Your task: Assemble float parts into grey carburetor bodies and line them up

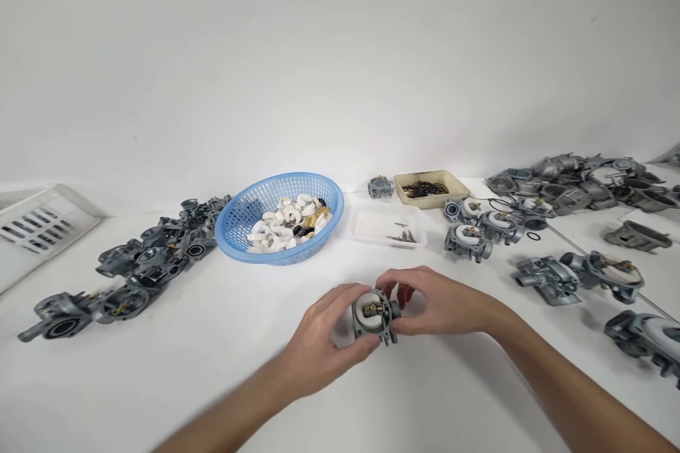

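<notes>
Between my hands, low over the middle of the white table, is a grey metal carburetor body [374, 329] with its open side facing up. A white ring-shaped float [366, 316] sits inside it around small brass parts. My left hand [324, 340] grips the body from the left, thumb at the near edge and fingers along the far side. From the right, my right hand [433, 304] holds the same body, with the thumb near and the fingers curled at the far side. Whether the body touches the table I cannot tell.
A blue basket [226, 244] of white, black and yellowish floats stands behind, near a clear tray [361, 226] with small pins and a yellowish tray [457, 186] of black rings. Carburetor bodies [154, 258] lie left; float-fitted ones [467, 241] and a bowl pile [584, 180] lie right.
</notes>
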Available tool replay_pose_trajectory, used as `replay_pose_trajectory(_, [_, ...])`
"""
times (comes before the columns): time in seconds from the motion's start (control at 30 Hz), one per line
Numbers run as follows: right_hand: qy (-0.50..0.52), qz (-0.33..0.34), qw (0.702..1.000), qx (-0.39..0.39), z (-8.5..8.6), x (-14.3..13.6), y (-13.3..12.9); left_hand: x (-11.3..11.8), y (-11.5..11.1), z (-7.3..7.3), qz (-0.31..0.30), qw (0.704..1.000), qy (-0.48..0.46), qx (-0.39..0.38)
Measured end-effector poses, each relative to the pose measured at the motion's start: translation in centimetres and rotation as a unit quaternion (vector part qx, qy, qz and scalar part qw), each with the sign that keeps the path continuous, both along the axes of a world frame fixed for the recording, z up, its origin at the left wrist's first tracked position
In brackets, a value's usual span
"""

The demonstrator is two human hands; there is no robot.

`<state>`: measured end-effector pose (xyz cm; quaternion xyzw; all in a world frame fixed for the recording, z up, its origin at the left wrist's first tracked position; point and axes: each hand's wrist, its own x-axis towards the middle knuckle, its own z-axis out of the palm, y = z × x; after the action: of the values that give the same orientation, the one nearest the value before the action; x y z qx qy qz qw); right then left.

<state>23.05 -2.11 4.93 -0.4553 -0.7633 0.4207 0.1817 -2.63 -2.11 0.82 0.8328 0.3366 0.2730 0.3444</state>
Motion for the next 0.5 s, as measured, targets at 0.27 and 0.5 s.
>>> replay_pose_trajectory(0.27, [0.000, 0.002, 1.000, -0.008, -0.4, 0.1, 0.2, 1.5, -0.1, 1.6, 0.047, 0.994, -0.018, -0.099])
replay_pose_trajectory(0.5, [-0.001, 0.005, 1.000, -0.013, -0.4, 0.1, 0.3, 1.8, 0.2, 1.9, 0.050, 0.988, -0.032, -0.144])
